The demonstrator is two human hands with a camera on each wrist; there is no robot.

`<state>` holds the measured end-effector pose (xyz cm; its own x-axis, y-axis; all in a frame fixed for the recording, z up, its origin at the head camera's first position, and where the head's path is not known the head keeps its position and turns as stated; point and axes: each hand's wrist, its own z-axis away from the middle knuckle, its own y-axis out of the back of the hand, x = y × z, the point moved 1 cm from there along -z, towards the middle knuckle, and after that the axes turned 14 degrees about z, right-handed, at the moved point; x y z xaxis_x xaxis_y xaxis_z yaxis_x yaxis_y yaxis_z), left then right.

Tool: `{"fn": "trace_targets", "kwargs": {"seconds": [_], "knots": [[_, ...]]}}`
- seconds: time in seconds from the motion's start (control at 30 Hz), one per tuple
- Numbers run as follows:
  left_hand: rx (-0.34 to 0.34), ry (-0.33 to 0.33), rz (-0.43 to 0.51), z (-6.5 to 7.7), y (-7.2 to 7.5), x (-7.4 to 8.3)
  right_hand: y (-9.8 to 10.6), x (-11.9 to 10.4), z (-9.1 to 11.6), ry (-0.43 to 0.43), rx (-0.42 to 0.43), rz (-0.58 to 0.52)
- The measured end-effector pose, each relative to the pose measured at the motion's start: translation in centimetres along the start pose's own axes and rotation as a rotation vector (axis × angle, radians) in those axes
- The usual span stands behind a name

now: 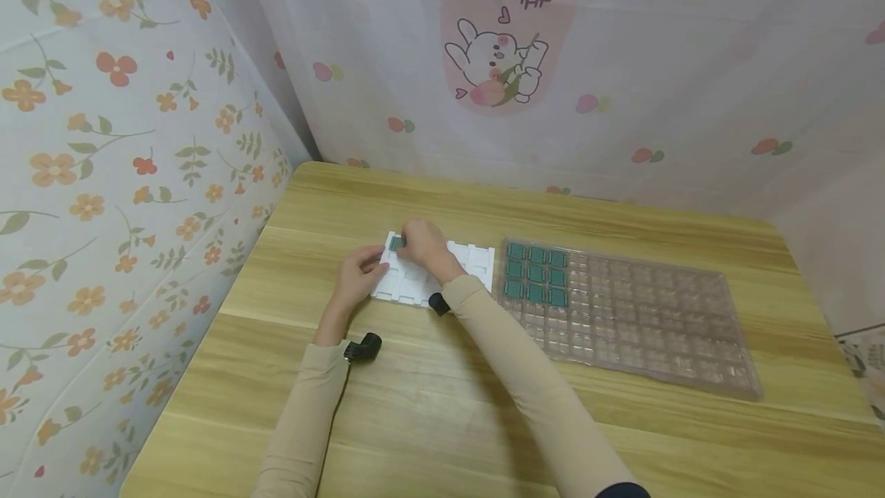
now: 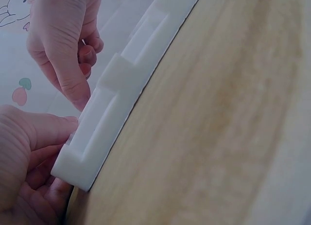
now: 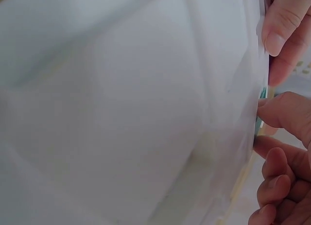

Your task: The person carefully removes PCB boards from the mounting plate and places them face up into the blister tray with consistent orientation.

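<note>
At the back left of the table lies a white tray [image 1: 397, 283] with shallow square recesses. My left hand [image 1: 359, 275] grips its left end, thumb on the upper edge and fingers around the side, as the left wrist view shows. My right hand [image 1: 423, 243] reaches over the tray's far left recess. There its thumb and forefinger pinch a small green square board [image 1: 396, 244], which the fingers partly cover. In the right wrist view only a sliver of that green board [image 3: 258, 123] shows between thumb and forefinger, the other fingers curled.
Right of the white tray lies a large clear plastic tray [image 1: 650, 313] with many square pockets. Several green boards [image 1: 535, 273] fill a block at its far left corner. A floral curtain [image 1: 138, 175] hangs along the left side, and a printed cloth [image 1: 622, 83] behind the table.
</note>
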<state>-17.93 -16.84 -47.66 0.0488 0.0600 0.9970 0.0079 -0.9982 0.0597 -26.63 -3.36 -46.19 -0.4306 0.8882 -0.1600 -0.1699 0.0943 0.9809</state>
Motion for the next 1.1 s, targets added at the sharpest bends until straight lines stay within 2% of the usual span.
{"fn": "trace_targets", "kwargs": {"seconds": [0.23,0.47,0.6,0.77,1.0,1.1], "knots": [[-0.005,0.006,-0.021,-0.1,0.0,-0.3,-0.1,0.1,0.1,-0.008,-0.015,-0.021],[0.011,0.006,0.009,-1.4,0.6,-3.7,-0.1,0.3,0.0,-0.010,-0.022,-0.036],[0.016,0.006,0.010,-1.6,0.7,-4.1,-0.1,0.4,0.1,-0.010,-0.013,-0.043],[0.026,0.028,0.010,-1.4,0.6,-3.6,0.0,0.5,0.4,-0.009,-0.001,-0.042],[0.008,0.019,-0.026,-0.1,-0.1,-0.1,0.4,0.7,1.0,-0.012,-0.014,-0.058],[0.006,0.034,-0.009,0.1,-0.2,0.3,0.7,0.9,1.3,-0.019,-0.007,-0.083]]}}
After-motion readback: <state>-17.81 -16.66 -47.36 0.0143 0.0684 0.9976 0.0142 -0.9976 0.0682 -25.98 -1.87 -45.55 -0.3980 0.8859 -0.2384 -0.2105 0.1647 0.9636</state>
